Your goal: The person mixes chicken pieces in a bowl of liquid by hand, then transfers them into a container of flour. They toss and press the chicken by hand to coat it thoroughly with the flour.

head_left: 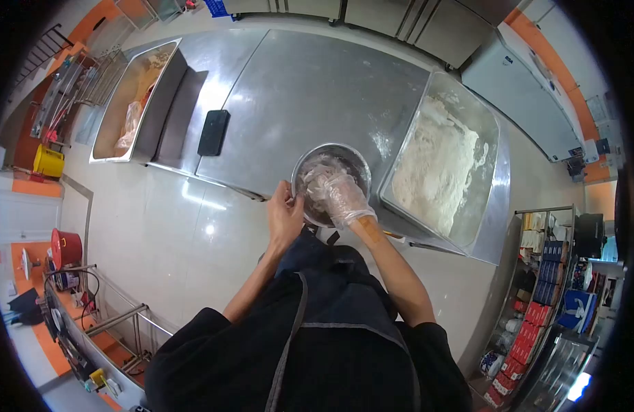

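A round metal bowl [364, 172] sits at the table's near edge, holding pale, wet-looking strips [317, 177] whose kind I cannot make out. My left hand [284, 214] grips the bowl's left rim, thumb and fingers closed on it. Inside the bowl is my right hand [344, 196], covered by a clear plastic glove and reaching down among the strips. Its fingers are hidden by the glove and the strips. Right of the bowl stands a deep metal tray [492, 137] holding white flour-like powder [434, 165].
The steel table [317, 82] carries a black phone-like object [213, 133]. At its left end stands another deep metal tray [167, 89] with plastic-bagged contents. A white chest freezer [519, 89] is beyond the right end; a stocked shelf rack [537, 295] stands lower right.
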Available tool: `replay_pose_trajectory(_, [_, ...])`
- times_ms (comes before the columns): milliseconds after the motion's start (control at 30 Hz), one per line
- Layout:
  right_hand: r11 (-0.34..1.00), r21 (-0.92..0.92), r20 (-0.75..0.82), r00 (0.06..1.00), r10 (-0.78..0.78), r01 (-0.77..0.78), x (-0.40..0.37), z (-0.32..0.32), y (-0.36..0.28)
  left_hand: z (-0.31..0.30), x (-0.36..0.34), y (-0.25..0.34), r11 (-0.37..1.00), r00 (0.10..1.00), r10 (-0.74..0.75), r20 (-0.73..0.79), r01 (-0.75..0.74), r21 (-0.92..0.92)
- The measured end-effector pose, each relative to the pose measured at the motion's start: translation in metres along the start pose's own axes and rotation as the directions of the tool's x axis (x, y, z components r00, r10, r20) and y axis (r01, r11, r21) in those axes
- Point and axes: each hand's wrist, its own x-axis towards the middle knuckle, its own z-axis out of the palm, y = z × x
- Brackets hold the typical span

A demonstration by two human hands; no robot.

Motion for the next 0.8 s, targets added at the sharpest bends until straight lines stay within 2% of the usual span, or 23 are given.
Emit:
replay_pose_trajectory(33, [1.0, -0.006, -0.011, 1.0, 0.008, -0.008, 0.0, -0.001, 0.003, -0.002, 0.006, 0.006, 0.998, 1.0, 0.011, 0.0, -0.011, 0.057])
replay_pose_trajectory(100, [0.928, 0.362, -0.236, 0.955, 0.178, -0.084, -0.009, -0.015, 0.001, -0.004, 0.013, 0.017, 0.999, 1.0, 0.006, 0.028, -0.007, 0.048])
replay_pose_trajectory(133, [0.931, 0.355, -0.24, 0.953, 0.183, -0.089, -0.01, -0.028, -0.001, -0.004, 0.015, 0.022, 0.999, 0.999, -0.016, 0.042, 0.014, 0.046])
replay_pose_trajectory(167, [0.961, 0.262, -0.234, 0.961, 0.15, -0.086, -0.004, -0.041, 0.006, -0.001, 0.025, 0.017, 0.999, 0.999, -0.02, 0.046, 0.018, 0.034])
replay_pose_trajectory(200, [0.983, 0.165, -0.226, 0.968, 0.112, -0.075, 0.003, -0.059, 0.008, 0.002, 0.036, 0.009, 0.999, 0.999, 0.005, 0.041, -0.007, 0.045])
replay_pose_trajectory(233, [0.985, 0.154, -0.222, 0.969, 0.109, -0.076, 0.009, -0.072, 0.011, 0.005, 0.045, 0.009, 0.998, 0.999, 0.028, 0.035, -0.03, 0.058])
replay_pose_trajectory(300, [0.987, 0.138, -0.439, 0.898, -0.012, 0.081, 0.019, -0.088, 0.018, 0.013, 0.057, 0.014, 1.0, 0.999, 0.02, 0.029, -0.02, -0.006])
replay_pose_trajectory(333, [0.991, -0.063, -0.383, 0.914, -0.13, 0.114, 0.026, -0.093, 0.024, 0.016, 0.059, 0.017, 0.998, 1.0, 0.014, 0.028, -0.012, -0.058])
replay_pose_trajectory(367, [0.991, -0.069, -0.374, 0.918, -0.135, 0.118, 0.025, -0.095, 0.025, 0.019, 0.061, 0.016, 0.998, 1.0, 0.006, 0.023, -0.005, -0.066])
replay_pose_trajectory(433, [0.959, -0.242, -0.226, 0.952, -0.206, 0.15, 0.027, -0.102, 0.028, 0.026, 0.07, 0.02, 0.997, 0.998, 0.056, -0.001, -0.056, -0.046])
replay_pose_trajectory(467, [0.934, -0.24, -0.159, 0.938, -0.308, 0.265, 0.031, -0.096, 0.036, 0.027, 0.074, 0.022, 0.997, 0.998, 0.058, -0.011, -0.059, -0.055])
replay_pose_trajectory(500, [0.929, -0.249, -0.155, 0.936, -0.316, 0.273, 0.032, -0.104, 0.035, 0.027, 0.076, 0.03, 0.998, 0.999, 0.046, -0.017, -0.046, -0.04])
replay_pose_trajectory(567, [0.969, 0.063, -0.015, 0.971, -0.24, 0.241, 0.034, -0.124, 0.029, 0.027, 0.081, 0.038, 0.999, 0.999, 0.024, -0.033, -0.025, -0.032])
replay_pose_trajectory(600, [0.968, 0.061, -0.005, 0.969, -0.246, 0.245, 0.039, -0.126, 0.038, 0.027, 0.081, 0.038, 0.999, 0.999, 0.025, -0.03, -0.026, -0.022])
replay_pose_trajectory(667, [0.919, -0.241, -0.009, 0.946, -0.324, 0.313, 0.05, -0.122, 0.055, 0.026, 0.078, 0.037, 1.0, 1.0, 0.01, -0.024, -0.01, -0.009])
replay_pose_trajectory(700, [0.922, -0.233, -0.004, 0.948, -0.319, 0.309, 0.052, -0.117, 0.048, 0.027, 0.079, 0.037, 1.0, 0.999, 0.025, -0.023, -0.025, 0.01])
replay_pose_trajectory(767, [0.997, -0.052, -0.04, 0.997, 0.059, -0.061, 0.063, -0.11, 0.028, 0.03, 0.082, 0.038, 0.998, 0.999, 0.05, -0.012, -0.05, 0.029])
replay_pose_trajectory(800, [0.995, -0.093, 0.069, 0.997, 0.034, -0.028, 0.069, -0.109, 0.025, 0.031, 0.082, 0.038, 0.997, 0.998, 0.057, 0.022, -0.058, 0.043])
